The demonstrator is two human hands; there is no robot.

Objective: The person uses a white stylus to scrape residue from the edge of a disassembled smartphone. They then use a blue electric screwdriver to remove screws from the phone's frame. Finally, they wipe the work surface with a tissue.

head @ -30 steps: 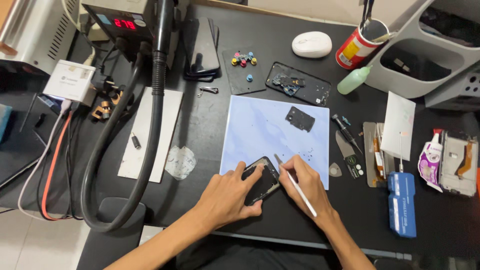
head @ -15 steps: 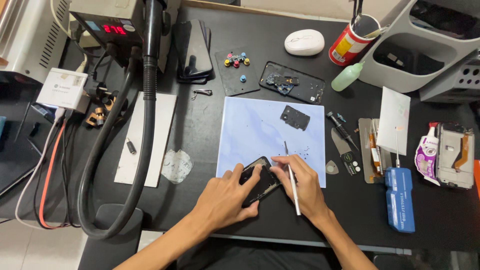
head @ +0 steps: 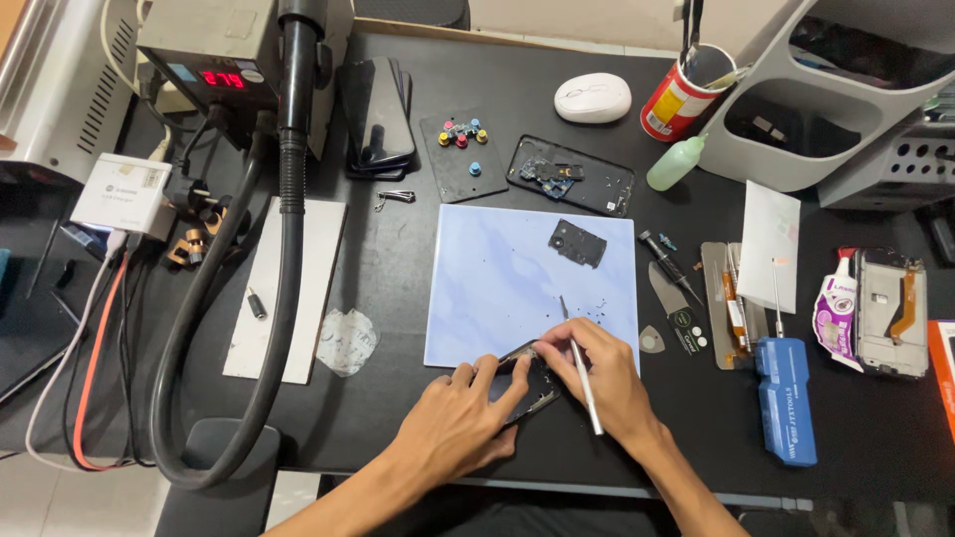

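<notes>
Both hands are closed on the work at the near edge of the pale blue mat [head: 497, 288]: keep your left hand [head: 453, 428] pinning the small black opened phone body [head: 529, 386] flat while your right hand [head: 607, 383] holds the thin metal probe [head: 581, 383] low, prying gently.

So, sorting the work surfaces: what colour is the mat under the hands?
Pale blue mat, faintly marbled; head view.

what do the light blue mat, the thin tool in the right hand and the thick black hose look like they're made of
Light blue mat: probably silicone or soft rubber, matte, lying flat.
Thin tool in the right hand: looks like metal, with a pale glint along its shaft.
Thick black hose: likely rubber or flexible plastic, slightly glossy, bending in a smooth curve.
</notes>
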